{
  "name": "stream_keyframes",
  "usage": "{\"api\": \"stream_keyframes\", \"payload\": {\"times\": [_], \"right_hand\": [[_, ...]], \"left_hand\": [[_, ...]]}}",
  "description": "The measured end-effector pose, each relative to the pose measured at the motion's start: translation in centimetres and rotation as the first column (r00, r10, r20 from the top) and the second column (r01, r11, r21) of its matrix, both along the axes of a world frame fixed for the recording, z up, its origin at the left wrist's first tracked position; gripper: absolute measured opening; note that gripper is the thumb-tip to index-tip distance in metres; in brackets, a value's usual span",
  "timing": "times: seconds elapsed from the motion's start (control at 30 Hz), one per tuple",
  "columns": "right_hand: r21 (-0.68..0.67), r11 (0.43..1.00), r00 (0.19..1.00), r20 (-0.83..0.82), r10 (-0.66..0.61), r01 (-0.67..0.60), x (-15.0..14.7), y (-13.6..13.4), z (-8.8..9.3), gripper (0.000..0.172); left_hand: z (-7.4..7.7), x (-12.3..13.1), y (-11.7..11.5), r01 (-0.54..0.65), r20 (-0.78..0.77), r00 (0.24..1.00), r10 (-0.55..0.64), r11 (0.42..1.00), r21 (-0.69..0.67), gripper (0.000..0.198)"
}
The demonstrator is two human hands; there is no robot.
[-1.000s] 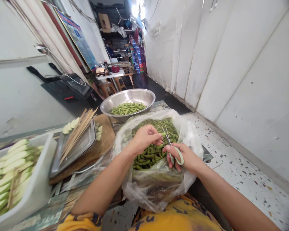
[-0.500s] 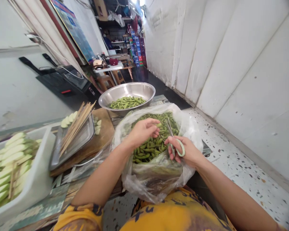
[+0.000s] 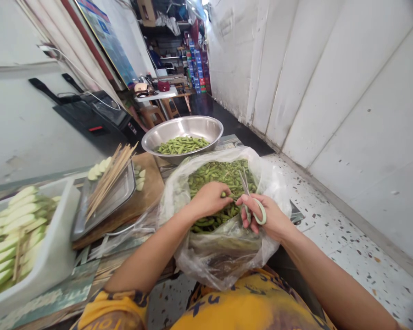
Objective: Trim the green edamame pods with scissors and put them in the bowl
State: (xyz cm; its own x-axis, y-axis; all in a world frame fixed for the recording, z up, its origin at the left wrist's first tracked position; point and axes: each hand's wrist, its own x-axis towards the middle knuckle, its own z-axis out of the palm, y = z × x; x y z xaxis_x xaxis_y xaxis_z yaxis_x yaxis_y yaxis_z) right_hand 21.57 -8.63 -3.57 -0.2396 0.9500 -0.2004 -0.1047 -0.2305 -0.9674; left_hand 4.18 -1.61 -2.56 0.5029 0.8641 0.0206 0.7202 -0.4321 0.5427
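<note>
A clear plastic bag [image 3: 227,250] full of green edamame pods [image 3: 216,174] sits in front of me. My left hand [image 3: 209,199] reaches down into the pods with its fingers curled on a pod. My right hand [image 3: 265,217] is closed on small scissors [image 3: 251,201] with pale green handles, blades pointing up and away over the bag. Beyond the bag stands a steel bowl [image 3: 182,133] holding several trimmed pods.
Left of the bag, a wooden board carries a metal tray [image 3: 106,204] with bamboo skewers [image 3: 112,176] and cucumber slices. A white tub [image 3: 44,261] of sliced vegetables is at the far left. A white wall runs along the right over speckled floor [image 3: 347,229].
My left hand has dropped from above the pods back into the bag, closer to the scissors. The right hand with the scissors has stayed nearly in place.
</note>
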Motion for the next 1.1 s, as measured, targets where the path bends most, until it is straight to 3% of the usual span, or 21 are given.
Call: {"api": "stream_keyframes", "payload": {"times": [0.1, 0.17, 0.23, 0.3, 0.47, 0.6, 1.0, 1.1], "right_hand": [[0.000, 1.000, 1.000, 0.027, 0.015, -0.015, 0.0, 0.1, -0.2, 0.044], [0.007, 0.999, 0.998, 0.055, 0.043, -0.043, 0.0, 0.1, -0.2, 0.043], [0.014, 0.997, 0.994, 0.084, 0.071, -0.072, 0.0, 0.1, -0.2, 0.041], [0.018, 0.996, 0.990, 0.108, 0.085, -0.088, 0.1, 0.1, -0.1, 0.039], [0.022, 0.994, 0.985, 0.134, 0.107, -0.111, 0.2, 0.1, -0.3, 0.039], [0.015, 0.993, 0.984, 0.136, 0.113, -0.116, 0.1, 0.2, -0.4, 0.038], [-0.007, 0.991, 0.957, 0.258, 0.133, -0.136, 0.0, 0.0, 0.8, 0.039], [-0.006, 0.994, 0.956, 0.273, 0.104, -0.107, 0.0, 0.1, 0.4, 0.039]], "left_hand": [[1.3, -0.4, 0.1, -0.001, 0.201, 0.979, 0.025, 0.993, -0.115, 0.023], [2.0, -0.4, -0.2, 0.059, 0.339, 0.940, 0.033, 0.964, -0.258, 0.028], [2.2, -0.2, -0.5, 0.143, 0.450, 0.891, 0.054, 0.909, -0.391, 0.029], [1.9, 0.1, -0.7, 0.173, 0.498, 0.863, 0.078, 0.883, -0.437, 0.029], [1.4, 0.3, -0.7, -0.033, 0.416, 0.895, 0.162, 0.953, -0.302, 0.030], [1.5, 0.4, -0.6, -0.138, 0.405, 0.887, 0.222, 0.964, -0.227, 0.030], [2.1, 0.3, -0.9, -0.185, 0.387, 0.894, 0.225, 0.973, -0.137, 0.022], [1.9, 0.3, -0.8, -0.154, 0.369, 0.903, 0.222, 0.966, -0.206, 0.023]]}}
